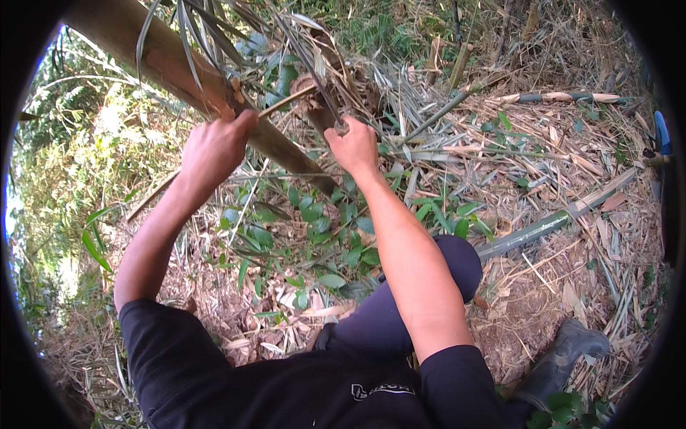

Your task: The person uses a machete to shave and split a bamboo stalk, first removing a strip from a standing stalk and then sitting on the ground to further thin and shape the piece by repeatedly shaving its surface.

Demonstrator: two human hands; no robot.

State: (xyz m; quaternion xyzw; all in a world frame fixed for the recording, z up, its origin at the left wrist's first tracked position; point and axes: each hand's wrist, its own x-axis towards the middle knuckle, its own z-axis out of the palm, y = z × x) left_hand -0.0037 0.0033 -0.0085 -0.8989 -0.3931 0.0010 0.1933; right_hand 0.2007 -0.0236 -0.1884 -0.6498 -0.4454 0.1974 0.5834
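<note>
Nearest the camera, a black T-shirt [286, 393] is worn by the person, below the thick bamboo culm [168, 64] taken as landmark. That culm is seen set diagonally, running from the upper left down to the leafy ground plants; a torn, orange-brown patch is noted at its node [234, 94]. Dry leaf litter [529, 293] is spread over the ground to the right of the culm. Below and to the right of the culm, a dark trouser leg [379, 314] is bent at the knee, and a split bamboo length [529, 232] is laid beyond that knee. Farther to the lower right of the culm, a black rubber boot [564, 354] is planted on the litter. Low green plants [314, 214] are found around the culm's lower end.

The left hand [220, 146] is positioned against the culm's lower side, just beneath the node, with its fingers closed around a narrow stick [286, 102]. From the thumb side, the stick is extended up and rightward past the culm. The right hand [354, 150] is placed to the right of the culm, clenched about a dark slender length [327, 100]; its kind cannot be told.
</note>
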